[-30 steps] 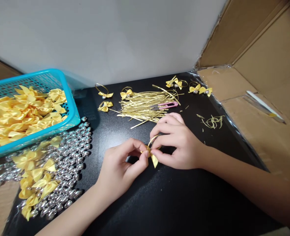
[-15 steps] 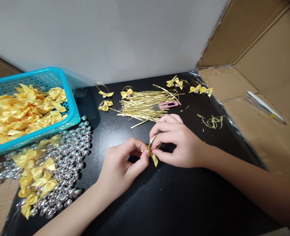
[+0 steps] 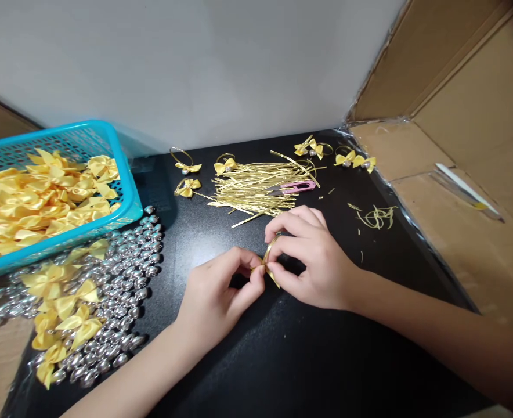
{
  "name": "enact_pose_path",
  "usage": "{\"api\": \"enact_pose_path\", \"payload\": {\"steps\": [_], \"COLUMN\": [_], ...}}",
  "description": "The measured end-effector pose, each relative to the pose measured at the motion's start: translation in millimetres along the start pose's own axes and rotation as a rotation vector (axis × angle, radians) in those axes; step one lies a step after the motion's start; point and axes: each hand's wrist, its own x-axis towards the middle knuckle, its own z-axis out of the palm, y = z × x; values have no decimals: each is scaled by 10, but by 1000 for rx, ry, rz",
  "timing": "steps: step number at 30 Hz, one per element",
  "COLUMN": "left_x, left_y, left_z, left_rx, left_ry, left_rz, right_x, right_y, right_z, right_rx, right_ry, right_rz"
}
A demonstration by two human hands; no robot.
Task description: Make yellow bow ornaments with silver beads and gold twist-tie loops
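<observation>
Over the black tabletop, my left hand pinches a small yellow ribbon bow between thumb and forefinger. My right hand meets it there, its fingertips closed on the gold twist tie that loops up from the bow. Most of the bow is hidden by the fingers; whether a bead sits in it cannot be made out. Just beyond the right hand lies a bundle of gold twist ties, with pink-handled thread snips resting on it.
At left stands a blue basket of yellow bows. Silver beads and loose bows spread before it. Bows with looped ties lie along the back. Tie scraps lie at right; tweezers rest on cardboard.
My right hand has turned slightly and dipped at the wrist. The tie loop leans more to the right, and less of the bow's lower tail shows.
</observation>
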Motion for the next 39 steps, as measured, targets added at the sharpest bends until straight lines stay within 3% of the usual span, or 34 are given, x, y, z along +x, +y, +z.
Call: {"api": "enact_pose_path", "payload": {"steps": [5, 14, 22, 25, 35, 39], "left_x": [8, 6, -3, 1, 0, -1], "left_y": [3, -4, -4, -7, -16, -17], "left_z": [-6, 0, -6, -2, 0, 6], "left_rx": [-33, -57, -71, -64, -66, -65], "left_ry": [16, 4, -19, -14, -12, -4], "left_rz": [-43, -46, -55, -62, -77, -65], "right_x": [6, 63, 83, 97, 85, 76], "right_y": [-12, 18, 109, 117, 1, -1], "right_z": [5, -117, -102, -100, -111, -79], "right_rx": [11, 308, 527, 557, 328, 267], "right_ry": [-74, -454, -576, -545, -151, -98], "right_rz": [63, 258, 325, 322, 271, 253]}}
